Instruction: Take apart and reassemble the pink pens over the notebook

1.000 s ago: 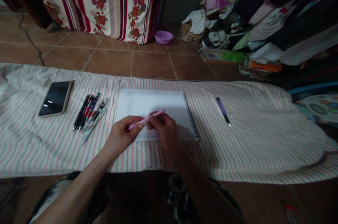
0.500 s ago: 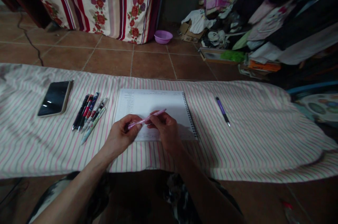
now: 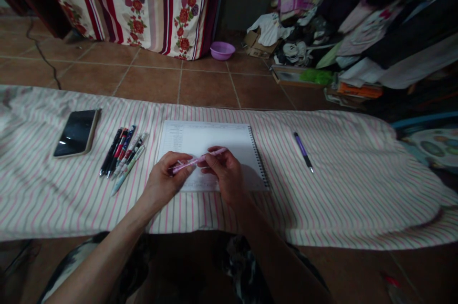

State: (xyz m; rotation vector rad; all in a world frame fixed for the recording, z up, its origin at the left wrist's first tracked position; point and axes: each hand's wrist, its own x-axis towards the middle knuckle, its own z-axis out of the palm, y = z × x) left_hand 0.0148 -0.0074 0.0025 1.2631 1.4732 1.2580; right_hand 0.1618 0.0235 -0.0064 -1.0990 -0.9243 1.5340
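Looks out, in dim light, far beyond the grip: a brown tiled floor (image 3: pixel 153 77), a flowered curtain (image 3: pixel 153 3), and, beyond and to the right of the grip, a large heap of clothes (image 3: pixel 296 3). Under the grip and to both sides of it, a striped cloth (image 3: pixel 350 189) as the surface, a little wrinkled. Directly beneath the grip, a spiral notebook (image 3: pixel 211 134), with the wire edge to the right. Above its near part, the left hand (image 3: pixel 165 177) and the right hand (image 3: pixel 229 175), close together. Well to the left of the grip, a phone (image 3: pixel 77 132); between phone and grip, a loose group of pens (image 3: pixel 119 152). Well to the right of the grip, a single purple pen (image 3: pixel 303 152), with the tip toward the near side. In the grip itself, a pink pen (image 3: pixel 186 164), across from hand to hand, with the long axis aslant: left end nearer, right end farther away. Pinches this pen with the fingers of both hands, equally near to each. Cannot tell whether in one piece.
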